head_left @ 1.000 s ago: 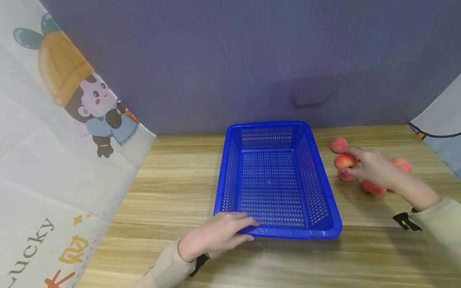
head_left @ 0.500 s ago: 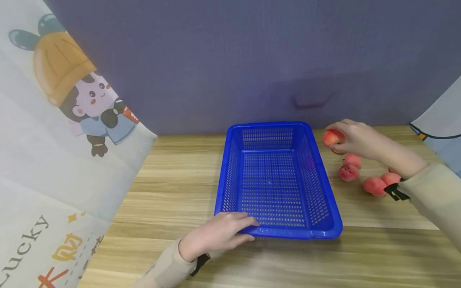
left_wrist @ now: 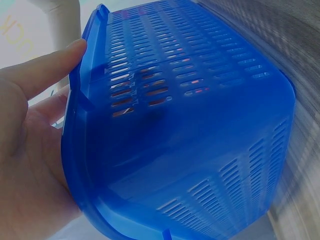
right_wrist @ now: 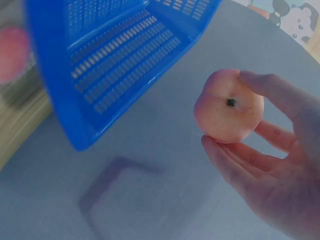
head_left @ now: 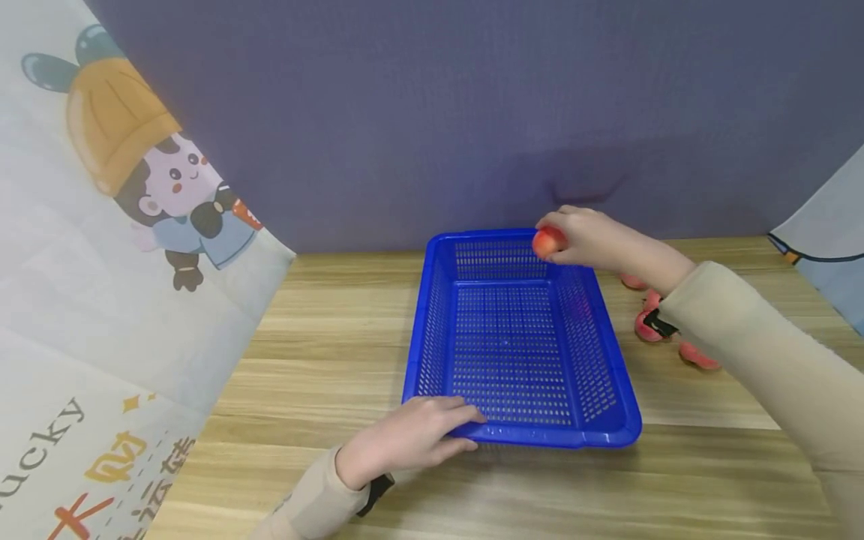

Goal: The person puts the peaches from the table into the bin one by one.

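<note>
In the head view a blue plastic basket [head_left: 540, 435] with perforated walls stands on the table. My left hand [head_left: 415, 435] grips its near-left rim, fingers over the edge and thumb outside; the left wrist view shows this grip against the basket wall [left_wrist: 150, 150]. Above the basket's far-right corner, my right hand [head_left: 597, 238] holds a red-orange peach [head_left: 549, 243]. Up close in the right wrist view, thumb and fingers pinch that peach [right_wrist: 220, 112], its small dark stem end facing the camera.
Several other peaches [head_left: 698, 357] lie on the wooden table [head_left: 324, 360] right of the basket, partly hidden by the right forearm. A grey-blue wall [head_left: 378, 127] rises behind the basket. At the left hangs a printed white sheet [head_left: 61, 277].
My right hand has lifted the peach from the group on the right and carried it left over the basket's far-right corner. The left hand and basket have stayed put.
</note>
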The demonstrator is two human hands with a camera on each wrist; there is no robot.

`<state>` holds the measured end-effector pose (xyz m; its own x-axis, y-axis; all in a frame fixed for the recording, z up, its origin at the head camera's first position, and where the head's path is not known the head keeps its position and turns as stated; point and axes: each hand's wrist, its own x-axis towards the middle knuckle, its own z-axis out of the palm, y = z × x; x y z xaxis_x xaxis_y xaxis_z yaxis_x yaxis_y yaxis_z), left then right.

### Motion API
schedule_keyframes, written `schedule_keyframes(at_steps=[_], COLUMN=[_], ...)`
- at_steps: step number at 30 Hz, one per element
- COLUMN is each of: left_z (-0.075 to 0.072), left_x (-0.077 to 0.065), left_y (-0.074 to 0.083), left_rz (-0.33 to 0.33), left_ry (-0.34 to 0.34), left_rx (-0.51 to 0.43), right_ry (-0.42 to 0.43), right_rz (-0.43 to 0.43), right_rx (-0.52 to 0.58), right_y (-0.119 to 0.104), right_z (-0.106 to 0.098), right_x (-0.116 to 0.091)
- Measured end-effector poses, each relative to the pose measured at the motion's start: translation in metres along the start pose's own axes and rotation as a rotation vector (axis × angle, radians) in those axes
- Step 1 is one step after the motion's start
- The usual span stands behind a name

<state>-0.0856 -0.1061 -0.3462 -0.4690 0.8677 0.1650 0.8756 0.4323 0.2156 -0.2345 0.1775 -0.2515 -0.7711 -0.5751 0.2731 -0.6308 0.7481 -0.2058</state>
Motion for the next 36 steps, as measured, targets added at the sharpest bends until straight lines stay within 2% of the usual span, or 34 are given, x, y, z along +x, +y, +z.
schedule_keyframes(at_steps=[6, 21, 30, 36], left_z=[-0.001, -0.007, -0.008, -0.011], left_x=[-0.001, -0.043, -0.075, -0.097], left_y=[0.001, 0.005, 0.002, 0.002], left_rz=[-0.003, 0.062, 0.111, 0.149], left_ry=[-0.002, -0.013, -0.028, -0.037], left_rx=[0.002, 0.001, -0.007, -0.013], right_ry=[-0.045, -0.094, -0.092, -0.096], right_rz=[-0.001, 0.103, 0.187, 0.267], right_rx=[0.027, 0.046, 0.079, 0.081], right_y=[-0.011, -0.069, -0.096, -0.114], right_z=[0.014, 0.057, 0.096, 0.122], right_x=[0.021, 0.048, 0.059, 0.059])
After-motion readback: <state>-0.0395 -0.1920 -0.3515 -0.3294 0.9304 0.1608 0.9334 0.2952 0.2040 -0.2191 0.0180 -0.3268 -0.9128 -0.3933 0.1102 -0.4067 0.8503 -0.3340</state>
